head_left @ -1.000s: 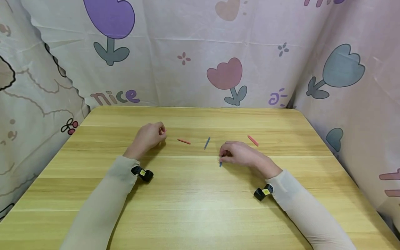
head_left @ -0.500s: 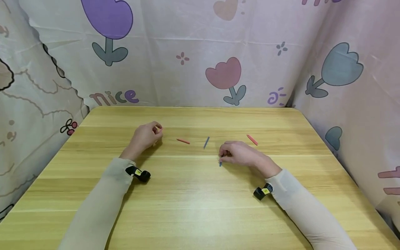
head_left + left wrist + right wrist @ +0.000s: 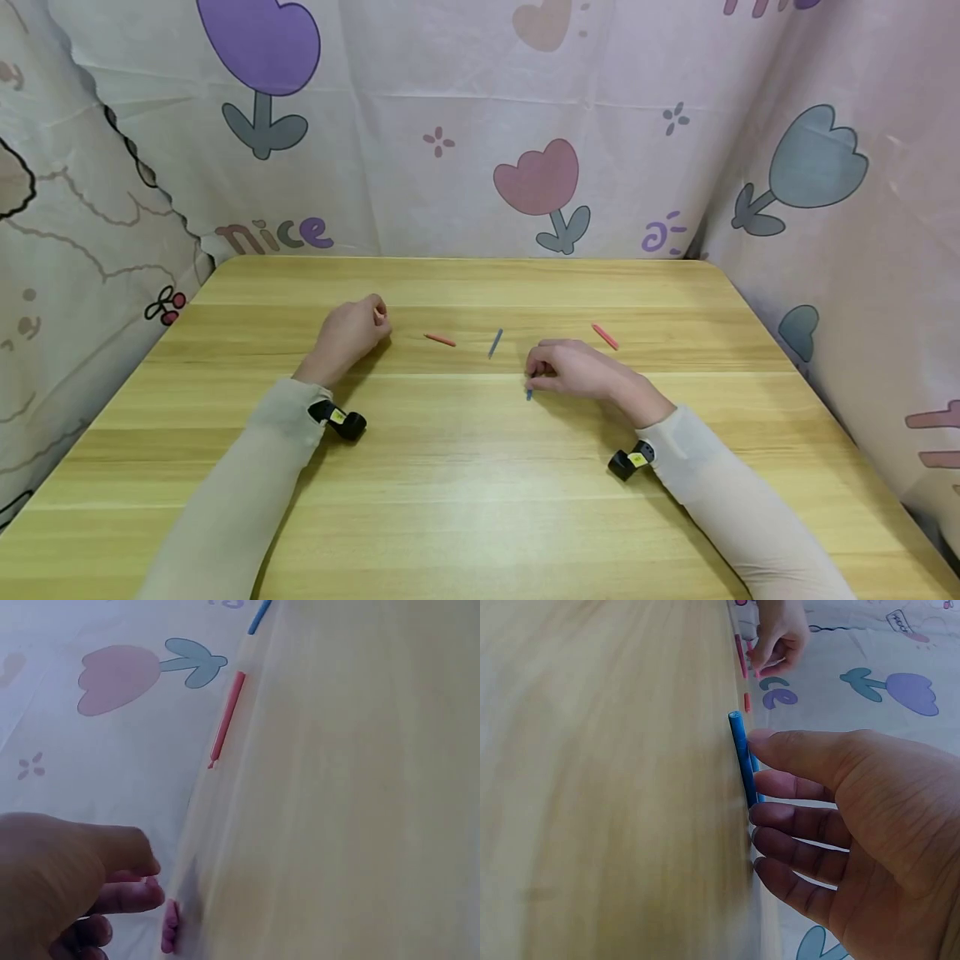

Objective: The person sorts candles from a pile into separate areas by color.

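Note:
My left hand is over the back left of the table; its thumb and index finger pinch a slim pink crayon, mostly hidden by the fingers. Close below those fingertips in the left wrist view shows a short pink shape, unclear in kind. My right hand is right of the middle, thumb and fingers on a blue crayon whose end sticks out toward me. Between the hands lie a red crayon and a second blue crayon. Another red crayon lies behind the right hand.
The light wooden table spreads in front of me. A patterned cloth hangs behind its far edge and along both sides. Each wrist carries a small black camera, such as the left camera.
My left hand has shifted slightly left, and its fingers have turned so that less of the pink crayon shows. The right hand and the crayons on the table stay in place.

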Demonstrator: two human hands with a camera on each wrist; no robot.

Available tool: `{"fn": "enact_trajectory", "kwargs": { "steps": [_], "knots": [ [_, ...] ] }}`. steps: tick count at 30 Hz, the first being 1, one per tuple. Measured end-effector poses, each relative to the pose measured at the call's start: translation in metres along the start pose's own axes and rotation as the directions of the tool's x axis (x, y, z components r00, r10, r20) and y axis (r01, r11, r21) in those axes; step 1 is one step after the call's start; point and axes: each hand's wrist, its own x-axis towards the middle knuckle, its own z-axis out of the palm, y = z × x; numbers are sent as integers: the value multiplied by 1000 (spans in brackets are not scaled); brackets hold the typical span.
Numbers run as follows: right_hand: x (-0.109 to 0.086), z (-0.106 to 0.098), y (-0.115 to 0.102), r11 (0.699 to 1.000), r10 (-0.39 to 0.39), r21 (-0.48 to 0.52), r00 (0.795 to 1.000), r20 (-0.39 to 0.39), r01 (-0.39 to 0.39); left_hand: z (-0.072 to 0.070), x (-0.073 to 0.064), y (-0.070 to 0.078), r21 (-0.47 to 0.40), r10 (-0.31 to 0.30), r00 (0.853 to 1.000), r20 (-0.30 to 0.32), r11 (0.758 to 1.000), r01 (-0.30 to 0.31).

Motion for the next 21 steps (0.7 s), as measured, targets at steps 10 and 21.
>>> {"fn": "enact_trajectory", "kwargs": {
  "steps": [10, 21],
  "knots": [
    [0, 2, 1, 1000, 10, -8, 1000, -8, -10, 5, 3, -5, -48, -29, 998, -59, 998, 26],
    [0, 3, 1, 1000, 1, -7, 1000, -4, -1, 11, 3, -9, -7, -16, 993, -120, 1000, 15]
  ]
}}
